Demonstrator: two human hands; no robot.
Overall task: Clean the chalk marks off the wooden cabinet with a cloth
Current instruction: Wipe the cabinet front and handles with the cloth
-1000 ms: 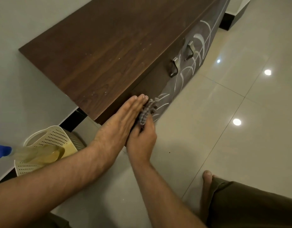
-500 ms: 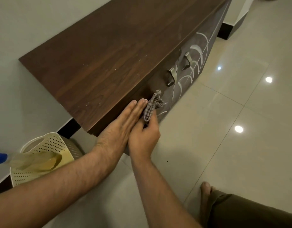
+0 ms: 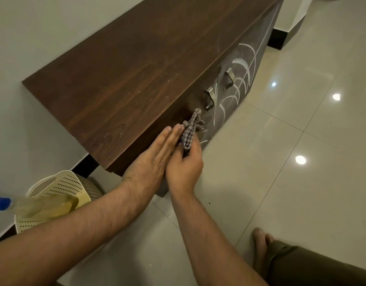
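— What differs?
— My cloth (image 3: pixel 190 131) sits closer to the nearer handle (image 3: pixel 210 100) on the cabinet (image 3: pixel 136 69) front than a second ago
— Grip? Axis?
— Right hand (image 3: pixel 184 168) clutches it, long axis pointing up toward that handle; left hand (image 3: pixel 153 157) lies flat beside it, fingers straight

Flat, straight-fingered left hand (image 3: pixel 151 159); right hand (image 3: pixel 184 168) beside it curls round cloth (image 3: pixel 190 131).

A dark brown wooden cabinet (image 3: pixel 126 69) is set against the wall. White curved chalk marks (image 3: pixel 241 79) are drawn across its grey door fronts, around the two metal handles (image 3: pixel 210 99). A checked grey cloth (image 3: pixel 191 129), bunched up, is held against a door front just under the top's front edge, gripped in the right hand (image 3: pixel 184 164).
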